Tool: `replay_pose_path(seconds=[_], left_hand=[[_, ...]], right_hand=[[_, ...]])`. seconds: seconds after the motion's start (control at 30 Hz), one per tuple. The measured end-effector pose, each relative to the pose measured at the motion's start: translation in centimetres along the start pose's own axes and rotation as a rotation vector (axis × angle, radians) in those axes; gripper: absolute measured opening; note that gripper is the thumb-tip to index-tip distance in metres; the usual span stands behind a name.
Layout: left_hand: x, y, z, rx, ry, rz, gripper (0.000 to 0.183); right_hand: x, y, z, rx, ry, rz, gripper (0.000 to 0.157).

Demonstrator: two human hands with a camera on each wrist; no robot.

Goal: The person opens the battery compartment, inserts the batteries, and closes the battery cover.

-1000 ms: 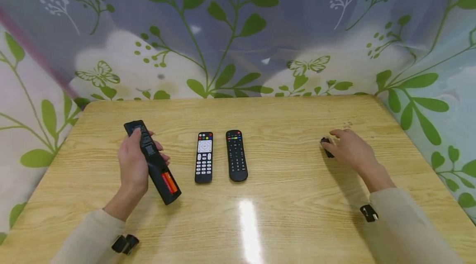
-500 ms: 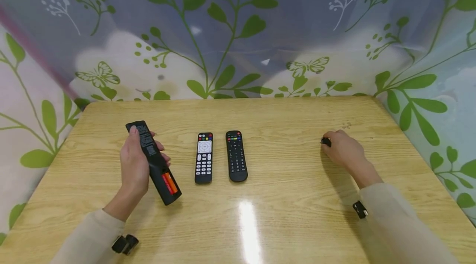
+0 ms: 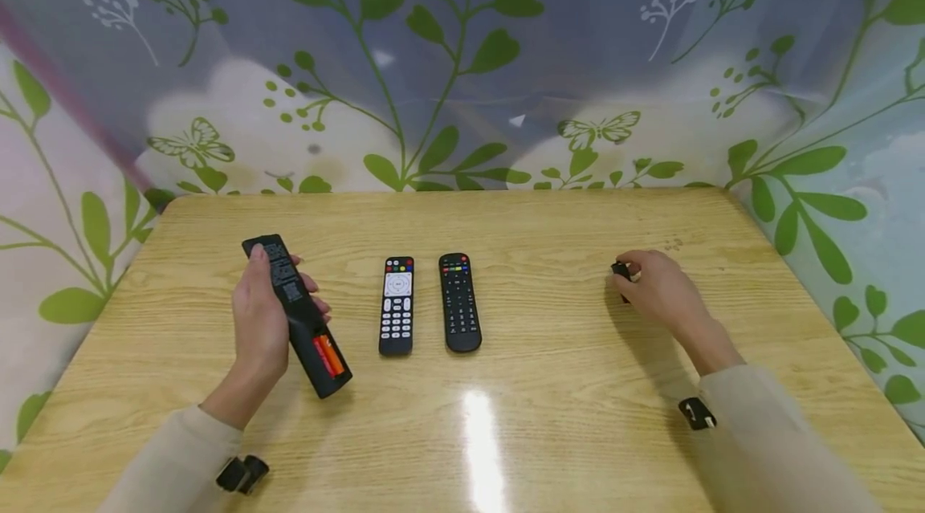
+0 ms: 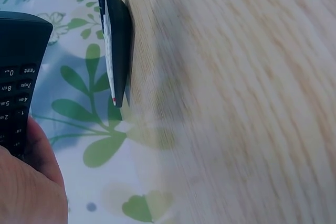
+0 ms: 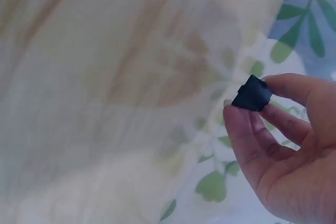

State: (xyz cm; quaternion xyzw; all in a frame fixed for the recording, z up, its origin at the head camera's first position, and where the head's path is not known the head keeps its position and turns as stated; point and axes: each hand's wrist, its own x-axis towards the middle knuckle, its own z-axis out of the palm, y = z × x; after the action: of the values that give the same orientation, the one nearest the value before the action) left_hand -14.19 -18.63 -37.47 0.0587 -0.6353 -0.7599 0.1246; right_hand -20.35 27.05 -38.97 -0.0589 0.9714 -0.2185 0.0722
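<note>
My left hand (image 3: 262,319) grips a black remote control (image 3: 296,296), its back facing up and its battery compartment uncovered. Inside that compartment lie orange-red batteries (image 3: 328,356). In the left wrist view the same remote's keypad side (image 4: 16,93) shows, with fingers curled round its edge. Over the right part of the table, my right hand (image 3: 665,292) pinches a small black battery cover (image 3: 623,272) between thumb and fingertips. The right wrist view shows this cover (image 5: 253,94) up close, held at its edges.
Two more remotes lie face up between the hands: one with white buttons (image 3: 396,308), one all black with dark keys (image 3: 459,303). The wooden table (image 3: 549,417) ends at the back against a leaf-patterned cloth (image 3: 448,95).
My right hand has closed its fingers on the battery cover and moved it slightly left, lifting it off the table. The left hand and its remote stay nearly still.
</note>
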Motion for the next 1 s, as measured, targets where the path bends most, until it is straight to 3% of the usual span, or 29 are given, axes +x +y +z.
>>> replay_pose_path(seconds=[0.27, 0.6, 1.0], left_hand=[[-0.1, 0.0, 0.1, -0.010, -0.007, 0.011, 0.052], [-0.2, -0.2, 0.2, 0.003, -0.008, 0.008, 0.052], [-0.3, 0.0, 0.2, 0.031, -0.018, 0.012, 0.051]], right_hand=[[-0.5, -4.9, 0.7, 0.196, 0.051, -0.110, 0.043], [-1.0, -12.5, 4.0, 0.321, 0.118, -0.304, 0.034], [-1.8, -20.0, 8.4, 0.552, 0.046, -0.507, 0.030]])
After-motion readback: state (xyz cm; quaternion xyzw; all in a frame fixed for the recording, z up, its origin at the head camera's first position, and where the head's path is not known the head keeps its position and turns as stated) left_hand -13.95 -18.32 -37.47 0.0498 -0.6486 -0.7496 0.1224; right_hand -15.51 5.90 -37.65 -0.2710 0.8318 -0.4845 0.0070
